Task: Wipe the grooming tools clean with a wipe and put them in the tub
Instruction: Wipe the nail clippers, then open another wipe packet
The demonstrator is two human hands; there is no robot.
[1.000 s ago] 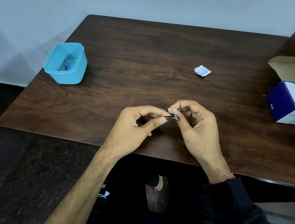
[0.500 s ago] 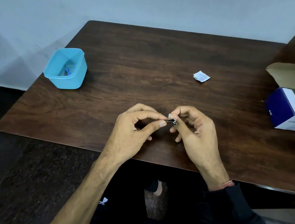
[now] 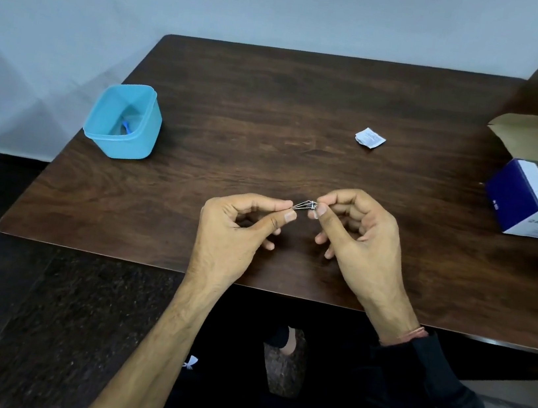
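A small metal nail clipper [image 3: 302,205] is held above the table's front middle. My left hand [image 3: 239,231] pinches its left end between thumb and forefinger. My right hand [image 3: 356,237] pinches the clipper's right end with a tiny white wipe [image 3: 315,210] pressed against it. The blue plastic tub [image 3: 123,121] stands at the table's left edge, with a blue-handled tool [image 3: 127,128] lying inside. A torn white wipe sachet [image 3: 369,137] lies on the table past my hands.
An open blue and white cardboard box [image 3: 535,196] lies on its side at the right edge of the dark wooden table [image 3: 275,101]. A wall runs behind the table and a wooden panel rises at the right.
The clipper shows more between my fingers now, as the hands have drawn slightly apart. The camera has tilted, so the table sits lower in view.
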